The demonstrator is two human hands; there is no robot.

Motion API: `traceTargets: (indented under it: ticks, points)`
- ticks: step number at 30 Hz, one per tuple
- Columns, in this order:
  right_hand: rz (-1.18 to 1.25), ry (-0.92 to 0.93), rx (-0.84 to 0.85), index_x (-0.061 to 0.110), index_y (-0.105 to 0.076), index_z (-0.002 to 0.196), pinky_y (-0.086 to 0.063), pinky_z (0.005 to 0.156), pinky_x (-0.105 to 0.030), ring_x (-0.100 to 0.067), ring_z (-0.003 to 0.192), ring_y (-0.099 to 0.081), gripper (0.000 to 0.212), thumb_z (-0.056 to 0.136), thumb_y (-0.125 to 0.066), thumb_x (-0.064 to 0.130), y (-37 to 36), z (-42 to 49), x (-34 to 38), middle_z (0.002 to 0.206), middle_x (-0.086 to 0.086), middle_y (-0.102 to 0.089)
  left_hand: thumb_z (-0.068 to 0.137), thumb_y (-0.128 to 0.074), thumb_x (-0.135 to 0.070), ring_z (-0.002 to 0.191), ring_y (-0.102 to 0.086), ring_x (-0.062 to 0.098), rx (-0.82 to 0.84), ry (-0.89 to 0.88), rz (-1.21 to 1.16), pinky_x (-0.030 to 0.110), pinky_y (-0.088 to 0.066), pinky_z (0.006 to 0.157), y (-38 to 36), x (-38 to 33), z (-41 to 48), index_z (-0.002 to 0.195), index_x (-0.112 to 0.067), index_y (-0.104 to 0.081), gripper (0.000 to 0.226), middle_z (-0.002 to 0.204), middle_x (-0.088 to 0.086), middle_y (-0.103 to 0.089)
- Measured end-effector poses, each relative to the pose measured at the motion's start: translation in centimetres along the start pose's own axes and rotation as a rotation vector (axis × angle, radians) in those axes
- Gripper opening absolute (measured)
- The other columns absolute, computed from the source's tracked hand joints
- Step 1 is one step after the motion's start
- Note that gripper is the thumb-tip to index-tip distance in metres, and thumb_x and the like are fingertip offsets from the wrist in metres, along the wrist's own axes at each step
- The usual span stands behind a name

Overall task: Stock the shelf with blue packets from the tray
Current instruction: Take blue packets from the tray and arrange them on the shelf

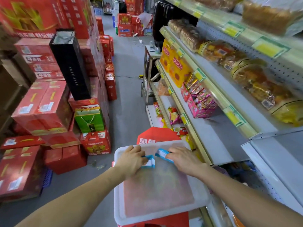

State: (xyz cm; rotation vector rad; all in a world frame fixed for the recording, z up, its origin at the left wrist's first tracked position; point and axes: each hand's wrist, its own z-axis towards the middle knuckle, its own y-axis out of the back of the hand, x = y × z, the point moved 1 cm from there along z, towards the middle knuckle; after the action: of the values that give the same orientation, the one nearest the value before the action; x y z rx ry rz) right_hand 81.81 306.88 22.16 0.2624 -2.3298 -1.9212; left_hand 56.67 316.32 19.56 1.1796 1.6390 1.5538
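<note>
White tray sits on a red stool, its right rim close against the shelf. Two blue packets lie at its far end; the rest of its bottom is bare. My left hand has its fingers curled on the left packet; my right hand pinches the right packet. Bare shelf board lies just beside. Grey floor runs ahead between shelf and stacked red boxes.
</note>
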Motion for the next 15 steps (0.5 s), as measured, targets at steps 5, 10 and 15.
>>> traceTargets:
  ticks: [5, 10, 15]
  points:
    - [0.117, -0.046, -0.027, 0.031, -0.063, 0.123, -0.051, 0.084, -0.039, -0.022, 0.117, -0.057, 0.044, 0.090, -0.054, 0.004, 5.2, -0.8, -0.3, 0.132, 0.007, -0.053, 0.088, -0.052, -0.016, 0.089, -0.063, 0.030, -0.108, 0.003, -0.242, 0.035, -0.036, 0.060, 6.6, 1.7, 1.8, 0.106, -0.027, -0.062, 0.023, 0.117, -0.007, -0.058]
    - [0.091, -0.149, -0.242, 0.026, -0.062, 0.112, -0.046, 0.077, -0.034, -0.021, 0.107, -0.060, 0.042, 0.080, -0.060, -0.002, 16.1, -4.3, -3.8, 0.115, 0.005, -0.057, 0.084, -0.048, -0.016, 0.088, -0.065, 0.024, -0.330, -0.112, -0.316, 0.034, -0.048, 0.059, 16.4, 5.0, 7.0, 0.099, -0.030, -0.063, 0.026, 0.111, -0.013, -0.062]
    - [0.030, -0.260, -0.441, 0.021, -0.066, 0.104, -0.053, 0.084, -0.047, -0.025, 0.101, -0.062, 0.037, 0.076, -0.060, -0.002, 28.5, -12.8, -7.0, 0.107, 0.000, -0.063, 0.079, -0.052, -0.017, 0.084, -0.066, 0.020, -0.528, -0.361, -0.422, 0.038, -0.054, 0.069, 30.7, 4.3, 12.0, 0.094, -0.029, -0.071, 0.027, 0.100, -0.012, -0.066]
